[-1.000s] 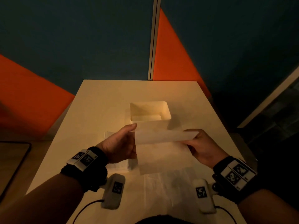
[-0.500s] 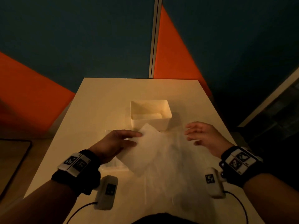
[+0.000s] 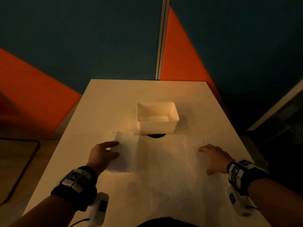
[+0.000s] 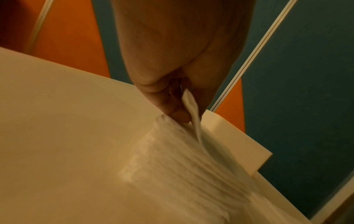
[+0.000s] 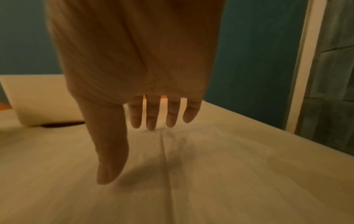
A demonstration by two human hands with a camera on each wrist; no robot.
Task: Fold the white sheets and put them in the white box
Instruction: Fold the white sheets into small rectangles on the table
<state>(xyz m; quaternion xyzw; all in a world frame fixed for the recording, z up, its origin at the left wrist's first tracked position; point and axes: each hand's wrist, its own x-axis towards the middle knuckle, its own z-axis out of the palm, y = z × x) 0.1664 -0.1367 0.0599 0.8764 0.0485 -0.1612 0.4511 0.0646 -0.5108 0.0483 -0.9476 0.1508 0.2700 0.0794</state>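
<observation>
1. A pale worktop (image 3: 106, 102) is seen under dim, warm light, set against blue and orange wall panels (image 3: 82, 38).
2. A large, thin white sheet (image 3: 164, 169) is spread flat over the near half of the worktop; its outline is blurred and a lengthwise crease is shown in the right wrist view.
3. A smaller pile of white sheets (image 3: 129, 154) is laid at the left, near the front left corner of the box.
4. The white box (image 3: 157, 126) is stood upright at mid-worktop, just beyond the sheets, with pale folded material lying in its bottom.
5. A dark round hole (image 3: 155, 135) is partly covered by the box's near wall.
6. The left hand (image 3: 103, 154) is placed on the pile, and in the left wrist view a sheet edge (image 4: 191, 109) is pinched between thumb and curled fingers.
7. The right hand (image 3: 214, 158) is held flat with fingers (image 5: 153, 116) straight and spread, nothing grasped, the fingertips just at the spread sheet; whether it is touched cannot be told.
</observation>
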